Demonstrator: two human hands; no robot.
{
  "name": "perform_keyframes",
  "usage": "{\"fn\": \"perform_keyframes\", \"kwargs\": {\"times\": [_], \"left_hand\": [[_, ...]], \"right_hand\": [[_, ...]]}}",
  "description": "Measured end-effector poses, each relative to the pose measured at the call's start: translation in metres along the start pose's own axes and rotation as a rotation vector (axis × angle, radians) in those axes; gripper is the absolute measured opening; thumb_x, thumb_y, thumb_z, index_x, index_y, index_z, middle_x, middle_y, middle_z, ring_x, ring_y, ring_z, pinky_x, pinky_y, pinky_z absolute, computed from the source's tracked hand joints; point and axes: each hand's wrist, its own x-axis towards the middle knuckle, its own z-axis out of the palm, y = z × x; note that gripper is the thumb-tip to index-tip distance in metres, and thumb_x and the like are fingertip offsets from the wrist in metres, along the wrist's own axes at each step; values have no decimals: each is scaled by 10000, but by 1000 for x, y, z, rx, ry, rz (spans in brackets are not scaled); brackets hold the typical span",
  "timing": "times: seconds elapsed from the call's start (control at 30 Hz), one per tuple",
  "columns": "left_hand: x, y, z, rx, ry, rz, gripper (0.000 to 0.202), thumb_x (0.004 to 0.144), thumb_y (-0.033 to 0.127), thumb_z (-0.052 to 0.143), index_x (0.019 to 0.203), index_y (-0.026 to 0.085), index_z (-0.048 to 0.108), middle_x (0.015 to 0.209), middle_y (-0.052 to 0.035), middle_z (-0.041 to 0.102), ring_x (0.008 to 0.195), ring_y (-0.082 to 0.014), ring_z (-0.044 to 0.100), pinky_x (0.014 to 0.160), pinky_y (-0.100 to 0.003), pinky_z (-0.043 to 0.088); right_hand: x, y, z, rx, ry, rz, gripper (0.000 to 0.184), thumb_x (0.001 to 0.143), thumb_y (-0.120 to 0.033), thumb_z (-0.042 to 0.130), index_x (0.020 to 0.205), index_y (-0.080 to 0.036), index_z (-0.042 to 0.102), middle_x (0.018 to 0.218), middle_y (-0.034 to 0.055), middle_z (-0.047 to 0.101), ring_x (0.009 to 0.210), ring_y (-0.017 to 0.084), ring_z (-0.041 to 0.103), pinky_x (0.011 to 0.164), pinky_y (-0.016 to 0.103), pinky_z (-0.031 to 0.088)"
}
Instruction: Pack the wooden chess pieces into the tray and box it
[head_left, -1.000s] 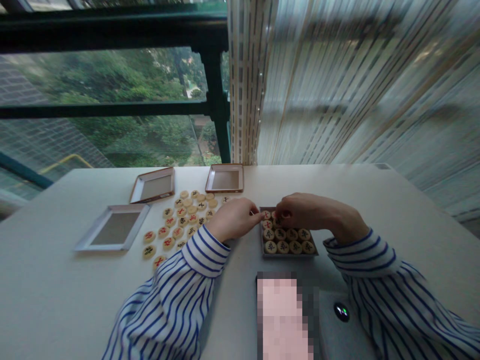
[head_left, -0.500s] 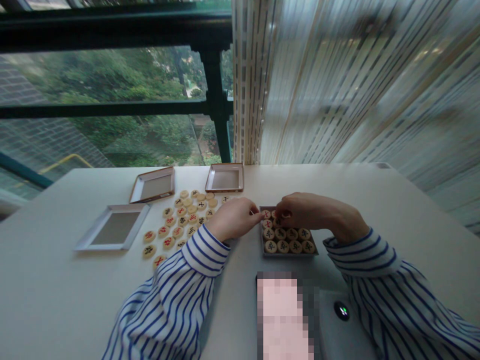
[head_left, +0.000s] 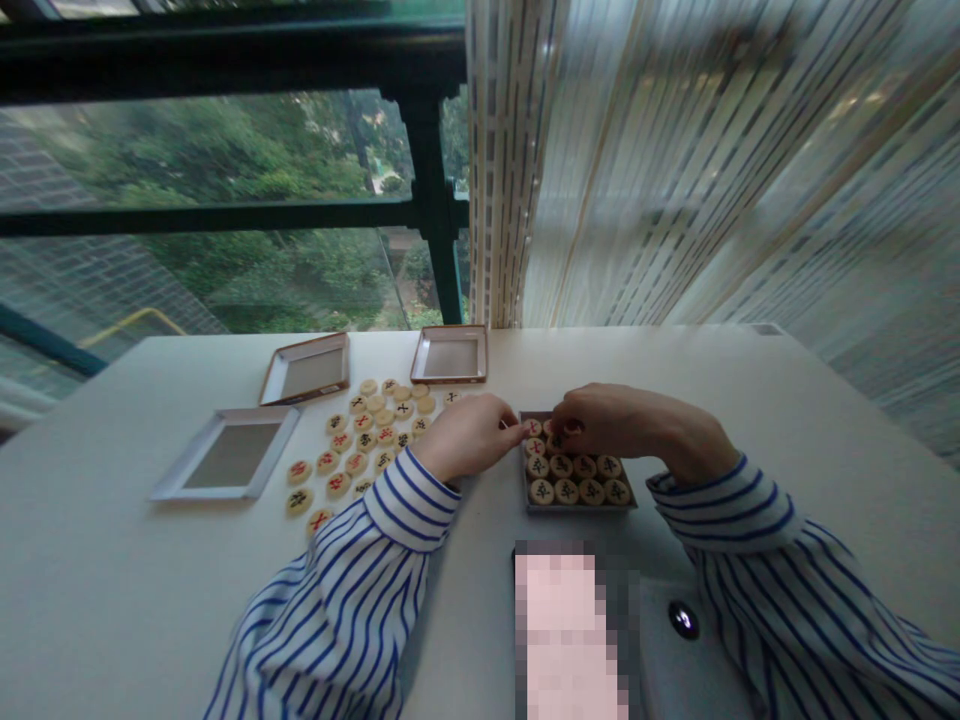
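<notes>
Fingers of the left hand are curled together, their tips resting at the far left corner of the small box. I cannot tell whether they pinch a piece or only steady the rim. To the left of that hand, loose xiangqi discs lie scattered on the pale surface, with a white tray beyond them and two brown-rimmed trays further back.

The box sits on the surface between the two hands. It holds packed xiangqi discs in neat rows, faces up, marked in red and black.

The right hand arches over the far row. Its fingers are bent down and bunched onto the discs there, and they hide whatever may be gripped.

These discs look like small, light wooden rounds, stiff and smooth-faced, likely to slide or skitter if nudged. Once they sit edge to edge there is little room beside them, so the best hold is probably a thumb-and-forefinger pinch across the rim. The box looks thin-walled and light and would shift easily without a steadying hand.

Compared with a second ago, almost nothing differs. Both hands keep the same posture at the far row, and the loose discs lie as they were. Only the view has drifted slightly.
</notes>
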Motion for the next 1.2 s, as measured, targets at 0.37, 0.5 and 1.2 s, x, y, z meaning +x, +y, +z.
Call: {"fn": "perform_keyframes", "kwargs": {"times": [0.37,0.5,1.2], "left_hand": [[0,0,0,-12,1,-10,421,830,471,392,891,195,704,858,-85,702,775,-189,611,622,-262,393],[1,-2,0,-16,8,-3,427,827,477,392,873,190,705,838,-87,701,760,-184,609,614,-261,389],[0,-3,-1,-14,38,6,401,821,453,401,872,195,703,831,-86,700,744,-185,606,592,-262,380]], "right_hand": [[-1,-1,-1,0,9,0,260,717,-233,477,854,-178,691,740,78,671,564,127,526,492,241,313],[0,1,0,-7,15,-7,272,728,-253,459,850,-180,691,720,76,664,549,131,509,477,247,294],[-7,7,-5,25,77,21,245,729,-224,468,864,-214,672,767,60,668,610,141,549,514,250,329]]}}
